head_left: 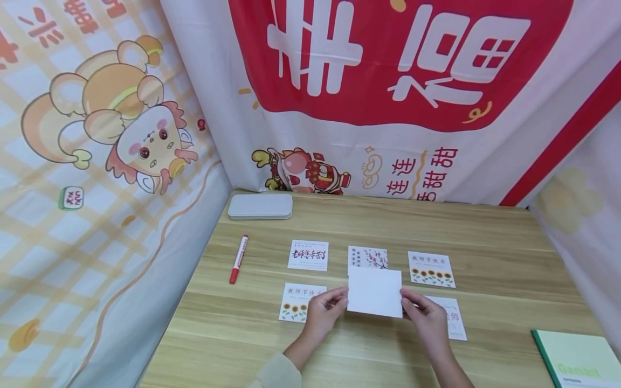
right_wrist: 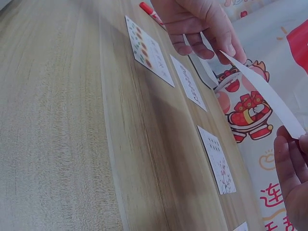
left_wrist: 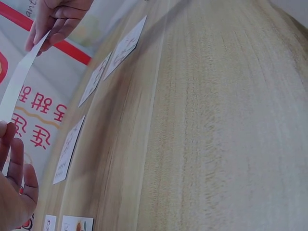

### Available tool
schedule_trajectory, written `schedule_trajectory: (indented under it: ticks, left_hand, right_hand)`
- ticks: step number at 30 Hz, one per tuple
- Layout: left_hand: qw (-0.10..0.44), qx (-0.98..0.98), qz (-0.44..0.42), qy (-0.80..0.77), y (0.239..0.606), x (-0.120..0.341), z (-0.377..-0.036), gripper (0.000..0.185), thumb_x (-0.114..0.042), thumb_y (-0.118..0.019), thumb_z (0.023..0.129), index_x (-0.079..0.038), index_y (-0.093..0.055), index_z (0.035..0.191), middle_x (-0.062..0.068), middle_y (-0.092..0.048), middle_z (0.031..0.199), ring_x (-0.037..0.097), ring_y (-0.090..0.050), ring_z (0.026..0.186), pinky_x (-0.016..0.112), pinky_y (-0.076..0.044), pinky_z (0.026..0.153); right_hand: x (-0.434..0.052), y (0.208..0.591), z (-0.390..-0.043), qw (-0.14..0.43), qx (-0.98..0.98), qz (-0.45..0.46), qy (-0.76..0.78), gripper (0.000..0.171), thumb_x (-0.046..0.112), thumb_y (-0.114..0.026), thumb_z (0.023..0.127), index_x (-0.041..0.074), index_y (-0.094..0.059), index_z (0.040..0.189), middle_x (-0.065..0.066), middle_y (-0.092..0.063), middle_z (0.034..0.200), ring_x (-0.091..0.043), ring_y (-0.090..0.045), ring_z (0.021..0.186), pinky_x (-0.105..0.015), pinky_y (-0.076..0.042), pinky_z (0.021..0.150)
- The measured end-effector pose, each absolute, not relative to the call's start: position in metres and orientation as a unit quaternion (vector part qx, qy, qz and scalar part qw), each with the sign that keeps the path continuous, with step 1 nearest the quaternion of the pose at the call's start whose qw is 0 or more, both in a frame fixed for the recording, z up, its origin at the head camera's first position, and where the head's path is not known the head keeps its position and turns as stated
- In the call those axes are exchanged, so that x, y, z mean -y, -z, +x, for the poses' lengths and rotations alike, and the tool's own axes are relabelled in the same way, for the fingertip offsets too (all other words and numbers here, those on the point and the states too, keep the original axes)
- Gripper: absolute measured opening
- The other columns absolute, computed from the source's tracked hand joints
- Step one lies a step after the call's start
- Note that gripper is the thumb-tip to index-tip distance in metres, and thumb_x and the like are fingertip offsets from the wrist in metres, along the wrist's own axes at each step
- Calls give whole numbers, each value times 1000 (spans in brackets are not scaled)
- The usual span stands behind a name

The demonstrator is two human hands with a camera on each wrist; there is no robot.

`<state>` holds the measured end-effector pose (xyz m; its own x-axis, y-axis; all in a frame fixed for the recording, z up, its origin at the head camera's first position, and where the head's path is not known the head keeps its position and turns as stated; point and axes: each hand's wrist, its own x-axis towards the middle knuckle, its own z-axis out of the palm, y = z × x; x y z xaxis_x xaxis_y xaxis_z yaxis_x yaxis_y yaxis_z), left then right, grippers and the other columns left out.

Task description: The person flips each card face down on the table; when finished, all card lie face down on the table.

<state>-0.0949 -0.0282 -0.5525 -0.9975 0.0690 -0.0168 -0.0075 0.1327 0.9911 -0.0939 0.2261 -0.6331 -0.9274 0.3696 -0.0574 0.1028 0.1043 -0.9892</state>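
Note:
A white card (head_left: 374, 292), its blank side toward the head camera, is held up above the table between both hands. My left hand (head_left: 324, 311) pinches its left edge between thumb and fingers. At the opposite edge my right hand (head_left: 428, 317) pinches it the same way. Both wrist views show the card (left_wrist: 23, 79) side-on, raised off the wood. Behind it lies a card with plum blossoms (head_left: 367, 257), its lower part hidden. The left hand partly covers a sunflower card (head_left: 292, 303), and the right hand overlaps a card with red lettering (head_left: 457, 319).
A card with dark red brush lettering (head_left: 308, 255) and another sunflower card (head_left: 432, 269) lie farther back on the wooden table (head_left: 233, 345). At left are a red-and-white marker (head_left: 239, 260) and a white case (head_left: 260, 207). A green notebook (head_left: 577, 358) sits front right; printed curtains hang around.

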Motion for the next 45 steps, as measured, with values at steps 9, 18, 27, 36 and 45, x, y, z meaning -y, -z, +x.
schedule_trajectory:
  ticks: [9,18,27,36,45]
  left_hand:
    - [35,-753,15,-657,559,27,-95,25,-15,-71,79,-11,-69,103,-2,-64,83,9,-57,75,20,-51,66]
    - [31,-770,5,-637,574,23,-96,24,-13,-72,78,-12,-70,101,-6,-64,81,8,-58,73,20,-52,66]
    - [37,-781,16,-623,585,22,-94,24,-8,-71,78,-7,-70,102,-5,-64,80,6,-56,69,19,-52,63]
    - [36,-792,23,-609,592,20,-94,23,-3,-70,78,-3,-69,101,1,-66,80,3,-55,65,18,-51,60]
    - [37,-797,29,-603,597,20,-94,23,0,-70,76,0,-69,99,3,-66,78,2,-52,62,15,-47,55]
  right_hand:
    - [-224,635,-95,102,749,-174,-632,30,28,-74,76,19,-70,104,1,-68,99,-17,-64,83,-26,-55,66]
    - [-207,587,-81,69,771,-176,-608,27,16,-71,81,5,-68,105,-7,-64,100,-9,-61,77,-23,-55,65]
    - [-198,571,-74,11,763,-209,-612,26,3,-66,82,-4,-64,107,-14,-67,94,-10,-61,68,-25,-55,61]
    - [-197,589,-76,24,786,-208,-581,21,1,-66,80,-2,-65,101,-14,-66,90,-13,-61,68,-23,-54,57]
    - [-197,597,-77,29,783,-204,-586,21,-1,-67,79,-4,-64,99,-15,-65,88,-14,-60,66,-26,-54,56]
